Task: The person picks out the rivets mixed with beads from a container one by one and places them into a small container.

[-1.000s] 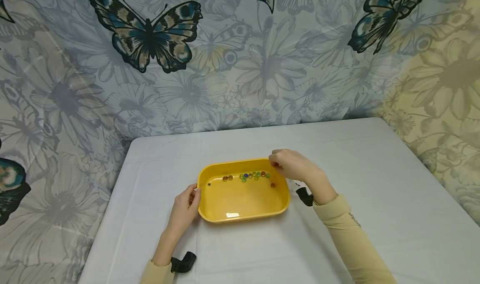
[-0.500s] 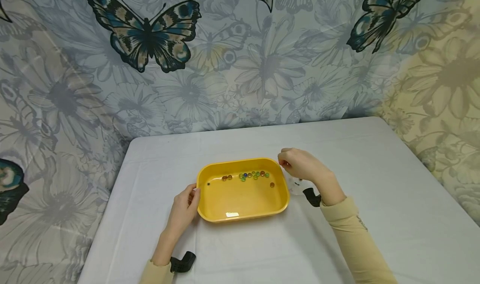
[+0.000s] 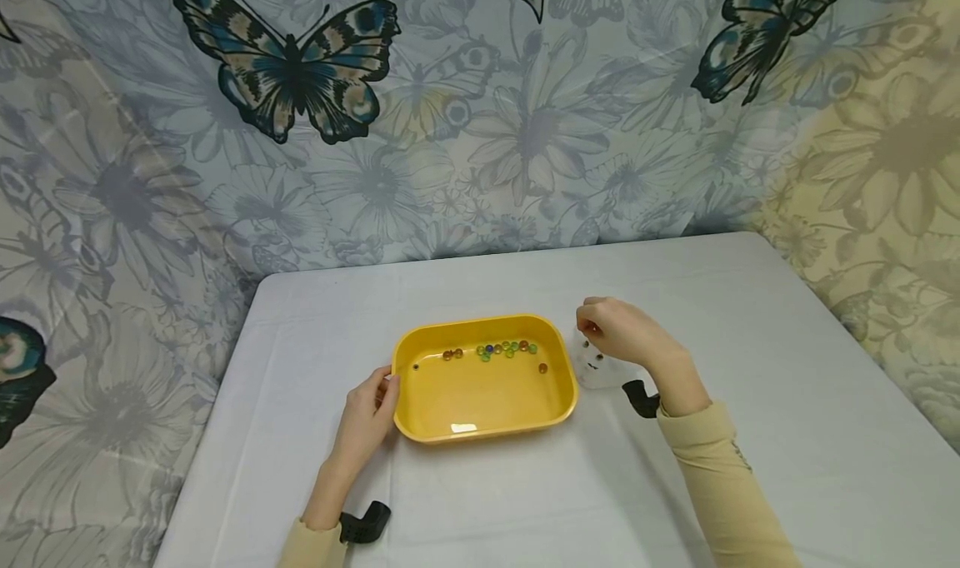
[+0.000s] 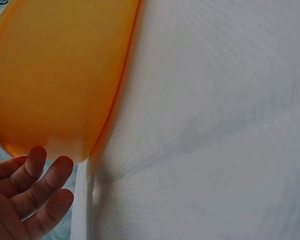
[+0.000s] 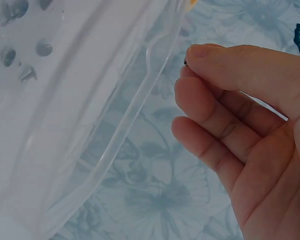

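My left hand [image 3: 367, 412] grips the left end of a yellow tray [image 3: 480, 436], thumb at the rim. In the left wrist view the curled fingers [image 4: 45, 200] touch the tray's end. Several glass marbles [image 3: 523, 346] lie in the tray, mostly along its far side, and a small dark round piece [image 3: 416, 366] sits near the left end. My right hand [image 3: 621, 331] is above the far side of a clear plastic container [image 3: 603, 376], pinching a tiny dark piece [image 5: 185, 62] between thumb and index finger; its kind is mostly hidden. Several small metal tacks [image 5: 28, 74] show in the container.
The container stands close against the tray's right end. Both rest on a white-covered table [image 3: 480, 510]. A wall hanging [image 3: 525, 135] with butterflies and flowers rises behind the table's far edge. Black camera mounts [image 3: 366, 523] sit at both wrists.
The right hand has moved right, from the tray's far right corner to above the clear container, bringing more of the container into sight. The left hand and the marbles stay in place.
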A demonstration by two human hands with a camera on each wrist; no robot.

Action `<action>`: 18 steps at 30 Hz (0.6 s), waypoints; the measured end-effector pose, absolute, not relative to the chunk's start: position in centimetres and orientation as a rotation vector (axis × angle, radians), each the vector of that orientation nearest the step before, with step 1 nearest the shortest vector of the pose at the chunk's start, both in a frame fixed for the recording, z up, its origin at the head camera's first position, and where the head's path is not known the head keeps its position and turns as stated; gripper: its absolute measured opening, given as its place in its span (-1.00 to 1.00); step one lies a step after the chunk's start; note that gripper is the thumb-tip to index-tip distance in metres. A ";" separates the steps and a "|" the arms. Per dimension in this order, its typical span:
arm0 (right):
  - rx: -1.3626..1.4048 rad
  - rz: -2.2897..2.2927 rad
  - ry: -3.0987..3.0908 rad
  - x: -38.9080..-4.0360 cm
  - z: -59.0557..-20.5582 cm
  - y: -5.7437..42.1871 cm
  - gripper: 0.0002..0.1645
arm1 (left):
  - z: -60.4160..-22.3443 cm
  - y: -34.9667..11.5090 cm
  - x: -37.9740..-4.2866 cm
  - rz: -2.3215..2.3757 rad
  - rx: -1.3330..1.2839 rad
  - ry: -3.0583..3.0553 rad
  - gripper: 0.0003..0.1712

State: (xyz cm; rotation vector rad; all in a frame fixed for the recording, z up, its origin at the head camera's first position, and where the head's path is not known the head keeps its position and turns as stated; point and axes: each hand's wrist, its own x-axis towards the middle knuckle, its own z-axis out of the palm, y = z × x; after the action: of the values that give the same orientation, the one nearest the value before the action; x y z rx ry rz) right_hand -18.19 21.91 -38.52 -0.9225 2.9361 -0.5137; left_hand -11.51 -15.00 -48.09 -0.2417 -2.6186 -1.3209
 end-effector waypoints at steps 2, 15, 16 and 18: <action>-0.904 -0.513 2.939 -18.2 -38.6 22.0 -0.72 | -48.1 -15.0 -11.5 -1.324 -0.246 -2.617 -0.68; -0.905 -0.544 2.936 -17.6 -39.2 22.7 -0.70 | -48.1 -15.0 -11.6 -1.329 -0.247 -2.610 -0.69; -0.903 -0.543 2.936 -17.6 -39.3 22.8 -0.69 | -48.1 -15.0 -11.6 -1.328 -0.247 -2.610 -0.69; -0.899 -0.539 2.934 -17.5 -39.5 22.9 -0.68 | -48.1 -15.1 -11.6 -1.329 -0.249 -2.609 -0.68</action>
State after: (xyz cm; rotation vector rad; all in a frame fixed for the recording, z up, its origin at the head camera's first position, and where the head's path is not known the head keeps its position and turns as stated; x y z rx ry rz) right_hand -17.51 22.89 -39.50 -0.8986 2.9339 -0.5388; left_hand -11.56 -15.06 -48.09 -0.2491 -2.6091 -1.3287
